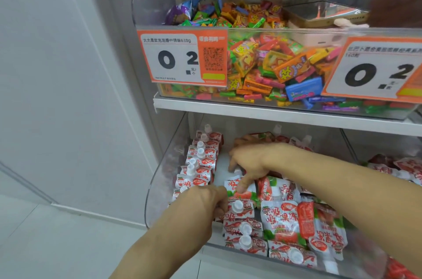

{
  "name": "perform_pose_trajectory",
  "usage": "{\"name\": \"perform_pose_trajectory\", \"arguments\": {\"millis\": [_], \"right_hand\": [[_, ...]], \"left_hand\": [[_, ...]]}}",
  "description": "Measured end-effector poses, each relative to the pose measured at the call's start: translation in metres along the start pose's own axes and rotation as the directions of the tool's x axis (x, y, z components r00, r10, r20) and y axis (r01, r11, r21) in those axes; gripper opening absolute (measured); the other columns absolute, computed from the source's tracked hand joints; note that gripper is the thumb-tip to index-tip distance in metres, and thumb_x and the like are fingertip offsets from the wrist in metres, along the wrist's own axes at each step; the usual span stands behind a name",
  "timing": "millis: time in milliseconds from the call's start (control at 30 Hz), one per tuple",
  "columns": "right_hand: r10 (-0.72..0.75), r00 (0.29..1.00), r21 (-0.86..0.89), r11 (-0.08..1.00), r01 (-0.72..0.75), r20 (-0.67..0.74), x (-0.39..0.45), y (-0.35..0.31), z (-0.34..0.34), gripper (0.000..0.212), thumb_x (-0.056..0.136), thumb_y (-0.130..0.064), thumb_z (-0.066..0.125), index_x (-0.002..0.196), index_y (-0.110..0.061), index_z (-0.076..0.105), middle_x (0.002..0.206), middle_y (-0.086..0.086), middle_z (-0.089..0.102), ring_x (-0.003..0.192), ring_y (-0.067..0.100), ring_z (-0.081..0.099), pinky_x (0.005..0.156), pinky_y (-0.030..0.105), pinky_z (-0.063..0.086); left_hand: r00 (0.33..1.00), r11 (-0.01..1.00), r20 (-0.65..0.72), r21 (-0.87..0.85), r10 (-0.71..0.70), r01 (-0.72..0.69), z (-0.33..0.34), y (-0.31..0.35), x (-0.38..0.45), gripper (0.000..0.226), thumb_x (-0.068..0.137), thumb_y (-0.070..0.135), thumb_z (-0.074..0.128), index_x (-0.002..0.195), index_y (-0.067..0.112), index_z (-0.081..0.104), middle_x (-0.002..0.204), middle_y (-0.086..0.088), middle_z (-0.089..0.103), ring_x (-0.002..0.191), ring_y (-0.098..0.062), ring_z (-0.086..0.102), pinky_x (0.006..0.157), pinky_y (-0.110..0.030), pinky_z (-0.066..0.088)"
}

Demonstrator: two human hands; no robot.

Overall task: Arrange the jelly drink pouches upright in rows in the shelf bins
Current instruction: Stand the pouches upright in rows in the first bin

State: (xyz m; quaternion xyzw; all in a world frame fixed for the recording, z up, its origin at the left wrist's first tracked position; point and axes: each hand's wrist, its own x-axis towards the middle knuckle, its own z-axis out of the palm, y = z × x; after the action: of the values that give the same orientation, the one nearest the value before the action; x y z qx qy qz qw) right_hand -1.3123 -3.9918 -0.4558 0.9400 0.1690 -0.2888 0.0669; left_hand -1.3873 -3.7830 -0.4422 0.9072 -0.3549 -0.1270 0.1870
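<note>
Right hand [249, 162] — fingers on loose pouch [242, 189]

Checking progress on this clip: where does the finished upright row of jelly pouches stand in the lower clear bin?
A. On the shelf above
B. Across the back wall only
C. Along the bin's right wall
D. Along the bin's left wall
D: the upright row of pouches, white caps up, runs front to back along the left wall of the lower clear bin, while loose pouches lie flat to its right.
</note>
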Motion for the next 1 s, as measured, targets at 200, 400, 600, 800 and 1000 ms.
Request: {"name": "perform_pose_trajectory", "arguments": {"millis": [200,400,600,800,1000], "right_hand": [[-0.001,0.976,0.206,0.977,0.047,-0.216,-0.016,0.0,-0.003,0.053,0.061,-0.055,0.087,0.084,-0.026,0.05,0.082,-0.005,0.05,0.075,0.018,0.048,0.056,0.032,0.038],[-0.012,0.907,0.379,0.906,0.188,-0.421,-0.052,-0.009,0.0,0.029,0.078,-0.032,0.082,0.093,-0.018,0.061,0.085,-0.006,0.063,0.074,0.011,0.059,0.062,0.025,0.046],[-0.005,0.939,0.38,0.914,0.144,-0.344,-0.054,-0.012,0.023,0.032,0.092,-0.042,0.066,0.12,-0.03,0.058,0.107,-0.004,0.064,0.087,0.01,0.053,0.075,0.032,0.044],[-0.053,0.97,0.503,0.848,0.168,-0.235,-0.058,-0.01,0.022,0.026,0.095,-0.033,0.063,0.118,-0.024,0.056,0.089,-0.018,0.062,0.079,0.001,0.058,0.076,0.03,0.048],[-0.076,0.989,0.522,0.842,0.132,-0.128,-0.071,-0.01,0.017,0.034,0.096,-0.028,0.063,0.129,-0.03,0.054,0.128,-0.009,0.065,0.106,0.006,0.063,0.093,0.031,0.052]], "left_hand": [[0.997,1.0,-0.068,-0.009,0.024,-0.024,0.007,-0.003,0.001,0.032,0.087,0.0,0.055,0.095,0.031,0.054,0.073,0.016,0.051,0.059,0.006,0.05,0.054,-0.01,0.04],[0.989,0.995,-0.123,-0.049,0.084,-0.09,0.02,0.0,0.011,0.016,0.092,0.017,0.054,0.102,0.027,0.061,0.091,0.01,0.065,0.079,-0.007,0.061,0.07,-0.024,0.05],[0.995,0.989,-0.099,-0.15,-0.019,0.004,0.028,0.007,0.02,0.025,0.087,0.041,0.065,0.109,0.03,0.061,0.102,0.012,0.062,0.082,-0.002,0.056,0.069,-0.006,0.042],[0.966,0.855,0.026,-0.458,-0.259,0.242,0.02,0.007,0.014,0.06,0.076,0.045,0.075,0.119,0.027,0.038,0.094,0.016,0.057,0.079,0.001,0.06,0.07,-0.016,0.051],[0.993,0.957,-0.057,-0.276,-0.106,0.086,0.017,0.012,0.015,0.064,0.086,0.047,0.063,0.141,0.039,0.031,0.098,0.007,0.061,0.073,0.001,0.054,0.065,-0.009,0.041]]}}
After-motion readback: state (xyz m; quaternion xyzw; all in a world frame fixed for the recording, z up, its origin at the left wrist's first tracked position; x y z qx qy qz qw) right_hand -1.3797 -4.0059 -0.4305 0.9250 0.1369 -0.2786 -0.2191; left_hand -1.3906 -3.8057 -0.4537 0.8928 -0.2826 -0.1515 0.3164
